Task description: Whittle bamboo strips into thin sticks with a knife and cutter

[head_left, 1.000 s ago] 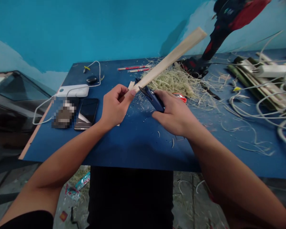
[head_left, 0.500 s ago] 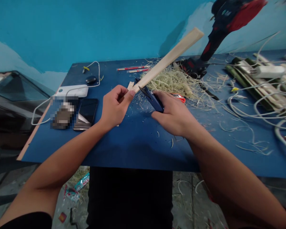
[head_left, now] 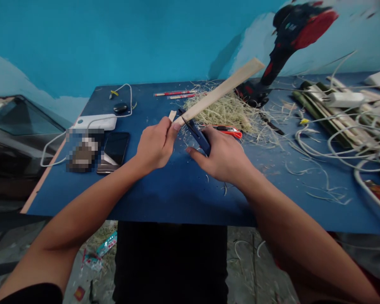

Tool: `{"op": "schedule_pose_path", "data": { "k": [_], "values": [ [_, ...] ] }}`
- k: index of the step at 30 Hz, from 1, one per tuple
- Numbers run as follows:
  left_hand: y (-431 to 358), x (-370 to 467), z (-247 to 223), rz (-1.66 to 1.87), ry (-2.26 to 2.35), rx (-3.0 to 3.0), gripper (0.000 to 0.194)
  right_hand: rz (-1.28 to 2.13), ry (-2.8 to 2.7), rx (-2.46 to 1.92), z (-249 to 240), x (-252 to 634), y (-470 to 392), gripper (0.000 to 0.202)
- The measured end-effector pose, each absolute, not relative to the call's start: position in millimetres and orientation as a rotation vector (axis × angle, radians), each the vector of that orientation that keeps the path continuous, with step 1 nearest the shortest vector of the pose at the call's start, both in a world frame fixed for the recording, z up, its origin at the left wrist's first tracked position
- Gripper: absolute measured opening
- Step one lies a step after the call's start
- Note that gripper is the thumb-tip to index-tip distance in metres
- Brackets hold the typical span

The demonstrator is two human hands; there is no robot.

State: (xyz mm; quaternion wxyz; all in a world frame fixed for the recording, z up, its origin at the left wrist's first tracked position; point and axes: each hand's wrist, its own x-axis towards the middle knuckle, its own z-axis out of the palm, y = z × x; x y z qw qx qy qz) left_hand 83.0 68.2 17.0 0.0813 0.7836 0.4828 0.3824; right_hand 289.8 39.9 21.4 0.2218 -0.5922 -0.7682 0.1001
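My left hand (head_left: 156, 142) pinches a long pale wooden strip (head_left: 221, 93) near its lower end, and the strip slants up to the right. A short end of pale wood (head_left: 172, 115) shows just above that hand's fingers. My right hand (head_left: 223, 154) is wrapped round a dark blue tool (head_left: 199, 137), its thumb held a little away from it. The tool's tip lies against the strip, close to my left thumb. Behind the right hand lies a red cutter (head_left: 233, 133), and a heap of thin shavings (head_left: 229, 113) sits beneath the raised strip.
A black and red power tool (head_left: 280, 55) stands behind the shavings. White cables (head_left: 329, 145) and green-edged strips (head_left: 323, 114) lie at right. On the left are a phone (head_left: 116, 145), a white power bank (head_left: 96, 122) and a black mouse-like object (head_left: 120, 107). Red pencil-like sticks (head_left: 174, 93) lie behind.
The strip's far end has dropped lower. My right hand and the blue tool have shifted slightly left, and my right thumb has moved away from the tool. The view has turned slightly.
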Motion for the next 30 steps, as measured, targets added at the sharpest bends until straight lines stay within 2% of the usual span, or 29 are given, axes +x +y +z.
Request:
{"op": "schedule_pose_path", "data": {
  "k": [9,19,24,30],
  "values": [
    [65.6,86.5,15.4,1.080,1.470,2.391,0.056,0.255,-2.130,-1.636,20.5,289.1,39.7,0.034],
    [76.3,87.6,16.9,0.960,1.561,2.444,0.041,0.277,-2.113,-1.949,32.6,282.4,40.2,0.033],
    [84.8,85.5,21.0,0.902,1.534,2.503,0.030,0.323,-2.104,-1.858,30.9,286.2,46.1,0.033],
    [84.4,88.3,22.5,1.007,1.285,2.424,0.042,0.336,-2.130,-1.651,24.7,294.9,50.1,0.040]
  ]
}}
